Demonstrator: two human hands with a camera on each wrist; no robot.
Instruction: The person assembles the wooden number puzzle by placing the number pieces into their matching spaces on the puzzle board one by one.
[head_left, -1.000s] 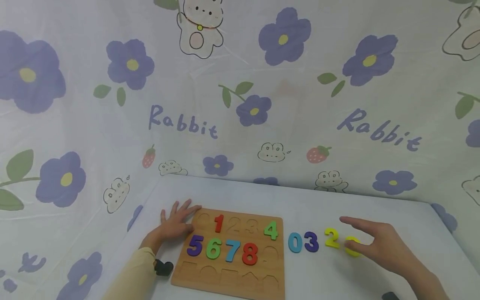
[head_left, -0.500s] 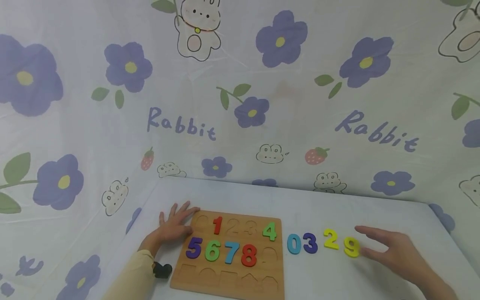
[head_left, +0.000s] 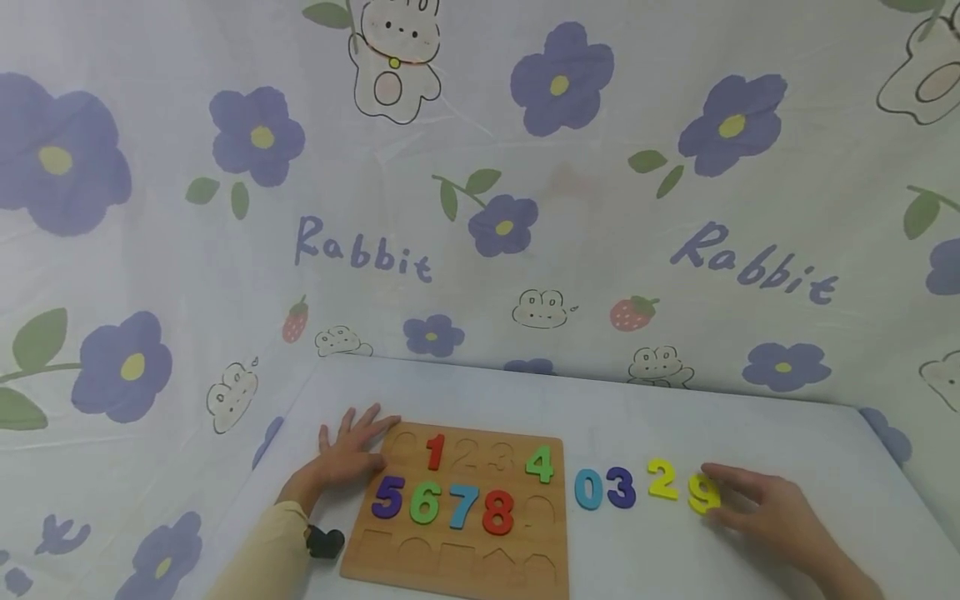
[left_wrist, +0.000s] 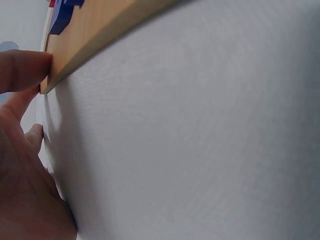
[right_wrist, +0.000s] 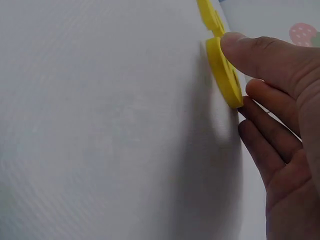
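Note:
My right hand (head_left: 780, 517) pinches the yellow number 9 (head_left: 694, 493), index finger at its top edge and thumb at its lower right. In the right wrist view, the thumb (right_wrist: 255, 55) presses the 9 (right_wrist: 220, 70), which lies on the table. The left hand (head_left: 345, 458) rests at the upper left edge of the wooden number board (head_left: 480, 471), fingers spread, thumb touching the side. On the board sit a red 1 (head_left: 435, 452), green 4 (head_left: 540, 465), purple 5, green 6, blue 7 and red 8 (head_left: 498, 510).
Right of the board lie a blue 0 (head_left: 581, 488), a purple 3 (head_left: 626, 487) and a yellow 2 (head_left: 663, 482). The white table (head_left: 637, 550) meets a flower-printed curtain (head_left: 420, 167) at the back. Several recesses on the board show their outlines.
My right hand drew back rightward off the 9, then came in again, its thumb and index finger closing on it. The left hand stays at the board.

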